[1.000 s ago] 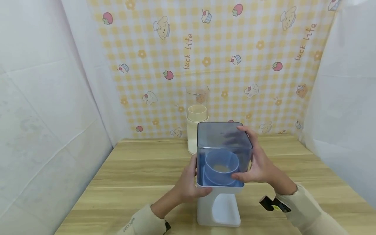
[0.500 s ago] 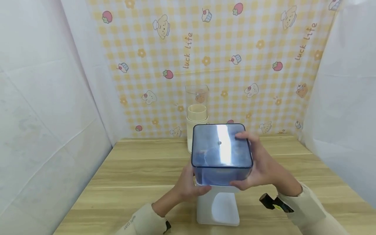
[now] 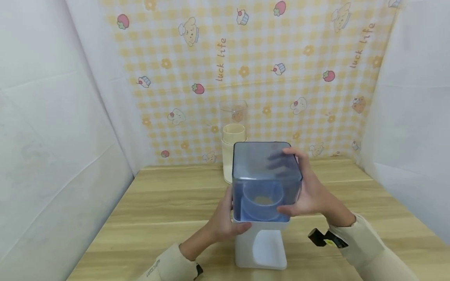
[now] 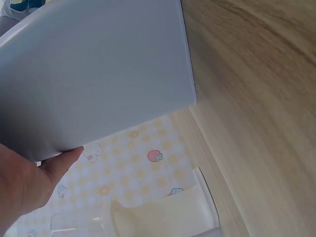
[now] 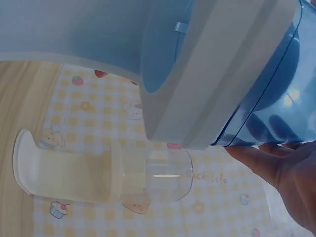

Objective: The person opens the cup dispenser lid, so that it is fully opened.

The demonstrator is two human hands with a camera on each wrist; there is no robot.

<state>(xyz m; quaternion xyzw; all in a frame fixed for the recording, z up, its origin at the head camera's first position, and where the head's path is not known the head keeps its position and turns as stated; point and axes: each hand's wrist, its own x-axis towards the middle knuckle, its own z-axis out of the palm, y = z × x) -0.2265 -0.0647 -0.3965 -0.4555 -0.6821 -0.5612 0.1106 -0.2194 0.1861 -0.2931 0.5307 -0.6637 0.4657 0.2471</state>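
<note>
A white dispenser stand [image 3: 243,249] with a scooped-out front stands upright on the table. On top sits a see-through blue, box-shaped cover [image 3: 258,162], and a round collar [image 3: 263,195] shows through its front wall. My left hand [image 3: 222,223] holds the stand's upper left side, its thumb along the front rim below the cover; most of its fingers are hidden behind. My right hand [image 3: 311,193] grips the cover from the right, thumb on the front wall and fingers over the far side. The right wrist view shows the cover's lower edge [image 5: 234,133] right at the white rim.
Behind the stand is a tall cream cylinder dispenser [image 3: 227,160] with a clear top tube [image 3: 233,111]. The wood-grain table [image 3: 168,203] ends at a checked cloth backdrop [image 3: 168,89]. White sheets hang on both sides.
Half a second ago the cover sat lower, its glossy top facing me. It now stands taller again, front wall and collar visible, much as one second ago. My left hand stays on the stand.
</note>
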